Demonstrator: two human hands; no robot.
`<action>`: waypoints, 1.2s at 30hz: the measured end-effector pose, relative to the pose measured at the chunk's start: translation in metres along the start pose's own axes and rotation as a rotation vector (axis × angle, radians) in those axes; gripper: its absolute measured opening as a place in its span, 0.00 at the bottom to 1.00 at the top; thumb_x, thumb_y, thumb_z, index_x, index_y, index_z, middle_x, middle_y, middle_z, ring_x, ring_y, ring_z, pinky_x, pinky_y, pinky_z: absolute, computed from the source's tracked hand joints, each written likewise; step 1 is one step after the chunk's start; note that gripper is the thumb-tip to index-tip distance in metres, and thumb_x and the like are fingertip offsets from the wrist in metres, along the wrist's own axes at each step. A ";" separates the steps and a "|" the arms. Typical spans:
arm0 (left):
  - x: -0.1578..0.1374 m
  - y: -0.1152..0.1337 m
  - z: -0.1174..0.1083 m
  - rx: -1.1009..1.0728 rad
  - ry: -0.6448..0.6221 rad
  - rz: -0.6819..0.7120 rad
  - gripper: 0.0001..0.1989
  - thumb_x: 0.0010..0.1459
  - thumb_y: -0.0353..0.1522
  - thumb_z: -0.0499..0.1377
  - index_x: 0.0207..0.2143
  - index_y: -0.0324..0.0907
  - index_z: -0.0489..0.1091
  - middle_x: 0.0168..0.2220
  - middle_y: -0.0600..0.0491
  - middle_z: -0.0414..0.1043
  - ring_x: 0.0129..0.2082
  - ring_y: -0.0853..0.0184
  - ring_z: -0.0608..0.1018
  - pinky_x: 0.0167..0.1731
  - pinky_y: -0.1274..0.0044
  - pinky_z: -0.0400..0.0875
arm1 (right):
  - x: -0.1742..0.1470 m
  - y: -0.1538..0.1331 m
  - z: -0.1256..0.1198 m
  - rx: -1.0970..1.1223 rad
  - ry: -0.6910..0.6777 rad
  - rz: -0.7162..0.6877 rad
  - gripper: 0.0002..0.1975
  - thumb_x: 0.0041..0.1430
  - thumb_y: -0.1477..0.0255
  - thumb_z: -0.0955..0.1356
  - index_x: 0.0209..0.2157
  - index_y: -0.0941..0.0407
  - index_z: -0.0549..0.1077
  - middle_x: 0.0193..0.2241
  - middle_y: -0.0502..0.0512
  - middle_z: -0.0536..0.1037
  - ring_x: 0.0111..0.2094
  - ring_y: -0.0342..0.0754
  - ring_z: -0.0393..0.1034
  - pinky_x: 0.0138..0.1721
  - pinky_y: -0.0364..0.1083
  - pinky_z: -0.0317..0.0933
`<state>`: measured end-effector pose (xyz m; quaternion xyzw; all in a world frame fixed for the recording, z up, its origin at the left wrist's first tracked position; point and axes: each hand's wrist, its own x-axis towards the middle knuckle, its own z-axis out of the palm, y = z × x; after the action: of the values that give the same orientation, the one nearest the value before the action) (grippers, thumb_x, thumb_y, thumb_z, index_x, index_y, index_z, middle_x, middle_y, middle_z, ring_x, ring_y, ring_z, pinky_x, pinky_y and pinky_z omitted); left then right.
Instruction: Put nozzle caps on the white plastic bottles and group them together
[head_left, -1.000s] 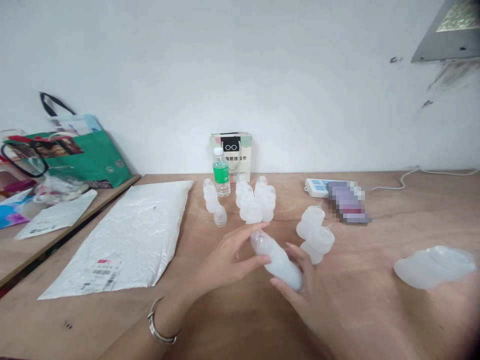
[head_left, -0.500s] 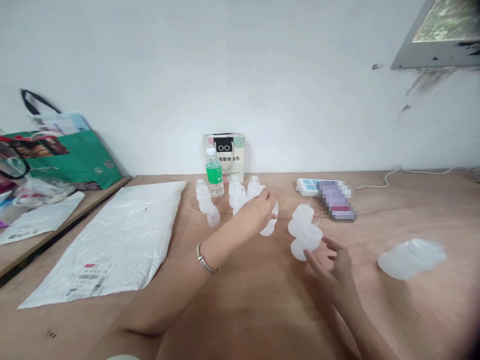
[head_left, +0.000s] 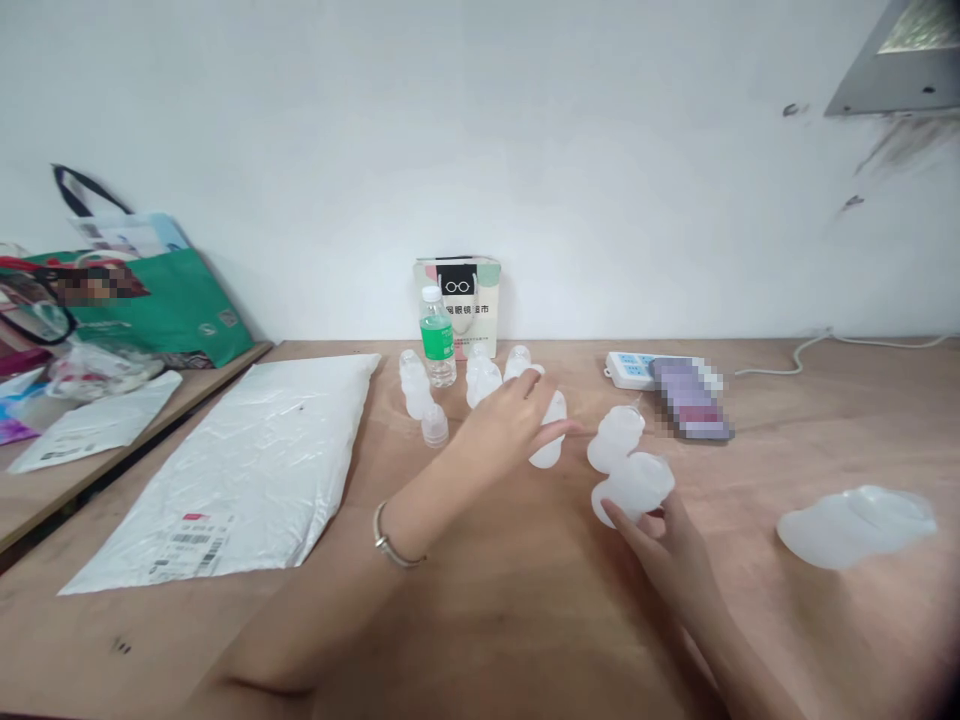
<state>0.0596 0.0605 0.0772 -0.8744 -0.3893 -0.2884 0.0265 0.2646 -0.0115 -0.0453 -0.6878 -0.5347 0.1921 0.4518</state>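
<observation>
My right hand (head_left: 671,535) is closed round a frosted white plastic bottle (head_left: 637,485), its thumb on the near side and the other fingers mostly hidden behind. This bottle leans to the right. Just behind it stands a similar bottle (head_left: 616,438). My left hand (head_left: 517,410), with a metal bangle (head_left: 390,545) at the wrist, hovers over a bottle (head_left: 551,445) in the middle group; its thumb is stretched away from the fingers. Part of that group is hidden by the hand. More such bottles (head_left: 415,385) stand to its left, beside a small clear cap-like piece (head_left: 434,426).
A green-labelled water bottle (head_left: 438,340) stands before a paper bag (head_left: 480,300) at the wall. A white mailing pouch (head_left: 255,450) lies left. A power strip (head_left: 628,370) and phone (head_left: 690,400) lie at the back right. Another frosted bottle (head_left: 847,525) is far right.
My right hand has closed on the near bottle, which has tipped to the right. My left thumb has spread away from the fingers. The whole view has shifted slightly.
</observation>
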 end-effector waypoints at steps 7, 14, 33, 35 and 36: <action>-0.052 -0.075 -0.027 -0.108 0.268 -0.319 0.14 0.60 0.37 0.51 0.44 0.40 0.67 0.38 0.49 0.71 0.35 0.66 0.73 0.32 0.76 0.68 | -0.016 -0.026 0.001 -0.046 -0.016 -0.092 0.22 0.44 0.55 0.70 0.37 0.55 0.71 0.35 0.57 0.79 0.38 0.57 0.74 0.31 0.48 0.68; -0.089 -0.122 0.033 -0.222 0.123 -0.525 0.21 0.57 0.39 0.54 0.51 0.40 0.63 0.47 0.45 0.69 0.45 0.61 0.72 0.46 0.68 0.65 | -0.017 -0.055 0.016 -0.006 -0.221 -0.353 0.17 0.54 0.59 0.66 0.44 0.51 0.69 0.35 0.54 0.73 0.35 0.50 0.71 0.31 0.46 0.68; -0.085 -0.012 -0.017 -1.074 0.196 -0.422 0.16 0.55 0.34 0.60 0.47 0.44 0.66 0.45 0.49 0.71 0.45 0.64 0.73 0.45 0.73 0.69 | -0.023 -0.064 0.019 -0.039 -0.290 -0.401 0.22 0.54 0.60 0.66 0.51 0.46 0.65 0.44 0.54 0.70 0.42 0.52 0.71 0.36 0.47 0.69; -0.084 -0.010 -0.017 -1.073 0.190 -0.410 0.16 0.54 0.33 0.61 0.46 0.43 0.67 0.45 0.48 0.71 0.46 0.63 0.73 0.46 0.72 0.69 | -0.024 -0.067 0.017 -0.026 -0.320 -0.408 0.22 0.54 0.60 0.66 0.51 0.46 0.65 0.44 0.54 0.72 0.42 0.52 0.71 0.38 0.48 0.68; -0.084 -0.008 -0.017 -1.071 0.192 -0.407 0.16 0.53 0.33 0.62 0.45 0.43 0.67 0.46 0.48 0.71 0.46 0.63 0.73 0.46 0.72 0.69 | -0.024 -0.068 0.016 -0.022 -0.332 -0.406 0.21 0.55 0.60 0.66 0.51 0.46 0.65 0.44 0.53 0.72 0.41 0.52 0.71 0.39 0.49 0.68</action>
<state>0.0009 0.0058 0.0460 -0.6434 -0.3452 -0.5224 -0.4405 0.2057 -0.0258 -0.0025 -0.5303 -0.7308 0.2017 0.3795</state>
